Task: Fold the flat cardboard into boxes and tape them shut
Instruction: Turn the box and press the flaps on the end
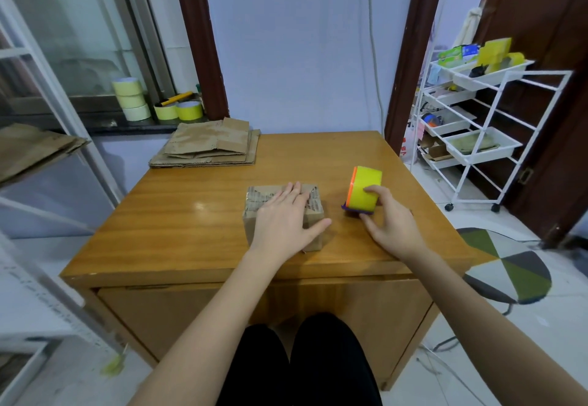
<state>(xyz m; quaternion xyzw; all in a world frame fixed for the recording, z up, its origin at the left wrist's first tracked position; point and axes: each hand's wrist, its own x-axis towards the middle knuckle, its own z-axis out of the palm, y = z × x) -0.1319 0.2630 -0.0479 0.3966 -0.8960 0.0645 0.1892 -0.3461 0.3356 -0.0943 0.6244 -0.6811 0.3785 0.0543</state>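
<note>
**Box pressed flat, tape in hand**

At the table's (197, 183) far left lies the flat cardboard stack (206, 146). Your left hand (283, 218) rests open, fingers straight, on the folded box (254, 205). Just beside it, your right hand (386, 219) pinches the yellow tape dispenser (364, 189).

Bare arms, black trousers

Both forearms are uncovered from the lower edge of the view up to the wrists, with no sleeve cuff showing on either. The left hand (284, 221) and the right hand (390, 225) wear no gloves, and no rings, watch or bracelet show on them. Below the hands, between the two forearms, two knees sit side by side in plain black trousers (299, 364), with no visible seam, pattern or marking.
</note>
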